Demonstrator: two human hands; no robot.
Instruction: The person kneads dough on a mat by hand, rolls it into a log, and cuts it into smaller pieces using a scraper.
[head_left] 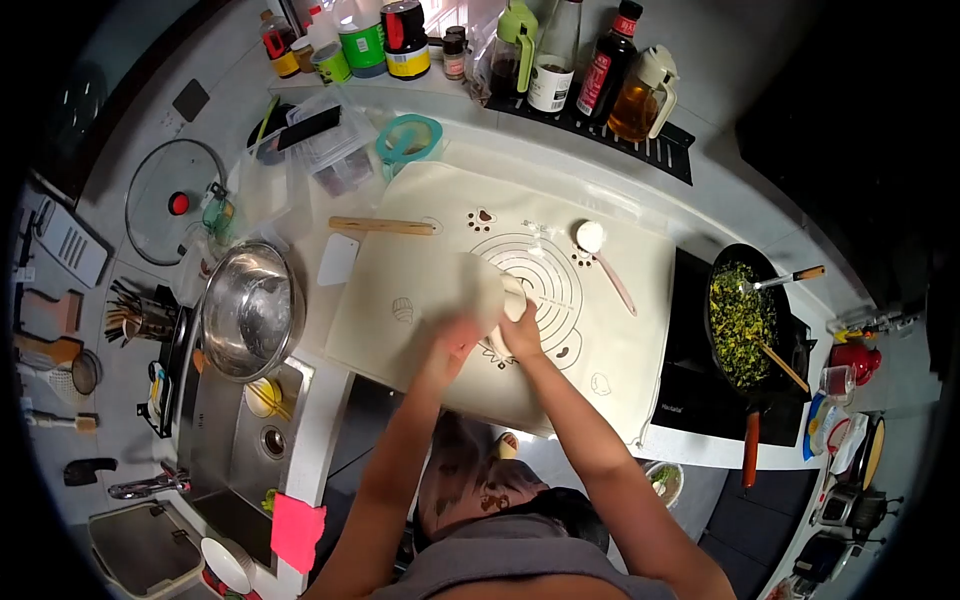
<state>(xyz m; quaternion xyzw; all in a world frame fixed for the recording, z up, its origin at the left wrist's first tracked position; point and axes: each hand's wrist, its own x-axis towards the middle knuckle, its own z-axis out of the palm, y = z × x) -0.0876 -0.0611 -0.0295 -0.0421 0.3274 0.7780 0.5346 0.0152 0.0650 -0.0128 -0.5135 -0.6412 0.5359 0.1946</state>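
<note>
Pale dough (513, 302) is between my hands, above the printed kneading mat (620, 350). My right hand (520, 332) is closed around its right side. On the other side, my left hand (455, 340) is smeared by motion, its fingers curled at a blurred pale sheet of dough (468, 285). Whether the two pieces of dough are joined, I cannot tell. A wooden rolling pin (382, 226) lies across the mat's far left edge, near a white scraper (338, 260). Toward the far right of the mat rests a spoon with white flour (590, 237) and a pink handle.
A steel bowl (252, 312) stands left, beside the sink (222, 425). On the right, a pan of chopped greens and egg (742, 325) sits on the black stove (685, 385), its handle toward me. Sauce and oil bottles (610, 65) line the back ledge.
</note>
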